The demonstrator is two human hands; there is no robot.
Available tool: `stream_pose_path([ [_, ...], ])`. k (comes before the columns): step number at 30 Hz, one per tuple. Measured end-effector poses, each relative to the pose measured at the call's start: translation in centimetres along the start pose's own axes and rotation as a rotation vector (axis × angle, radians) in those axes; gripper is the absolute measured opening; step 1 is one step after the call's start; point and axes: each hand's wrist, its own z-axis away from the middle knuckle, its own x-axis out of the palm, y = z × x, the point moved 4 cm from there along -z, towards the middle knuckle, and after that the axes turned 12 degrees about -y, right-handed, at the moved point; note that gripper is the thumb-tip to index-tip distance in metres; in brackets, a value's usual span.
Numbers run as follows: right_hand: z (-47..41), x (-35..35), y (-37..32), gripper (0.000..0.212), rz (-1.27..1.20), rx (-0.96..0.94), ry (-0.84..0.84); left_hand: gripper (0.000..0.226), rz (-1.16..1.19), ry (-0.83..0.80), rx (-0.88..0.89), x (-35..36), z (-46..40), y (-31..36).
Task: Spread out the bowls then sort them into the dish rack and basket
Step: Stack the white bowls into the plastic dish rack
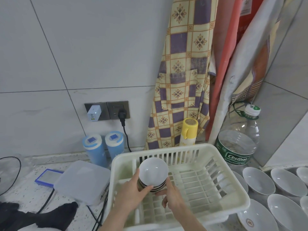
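At the lower centre of the frame, the left hand (133, 189) and right hand (173, 195) clasp a stack of small bowls (153, 175) tilted inside the white dish rack (233, 189). At lower right, larger white bowls (258, 180) lie spread over the worktop (30, 194), unsorted; sorting seems barely started.

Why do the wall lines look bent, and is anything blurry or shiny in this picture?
Head view: the wide-angle lens bows the tile seams; light is soft and even, with faint shadows; small glints show on the top bowl in the stack both hands hold and on the water bottle; edges look slightly smeared.
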Motion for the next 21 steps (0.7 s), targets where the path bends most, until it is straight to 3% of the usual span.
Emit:
stream_pose_path([
  [13, 0.8, -0.2, -0.9, 0.031, -0.16, 0.016, 0.011, 0.083, 0.121, -0.065, 0.056, 0.5, 0.6, 0.1],
  [18, 1.7, -0.6, -1.8, 0.028, -0.117, 0.04, 0.056, 0.048, 0.346, 0.06, 0.069, -0.5, 1.8, 0.6],
  [21, 3.2, -1.1, -3.0, 0.029, -0.122, -0.04, 0.065, 0.022, 0.444, 0.126, 0.176, -0.7, 4.1, 1.9],
])
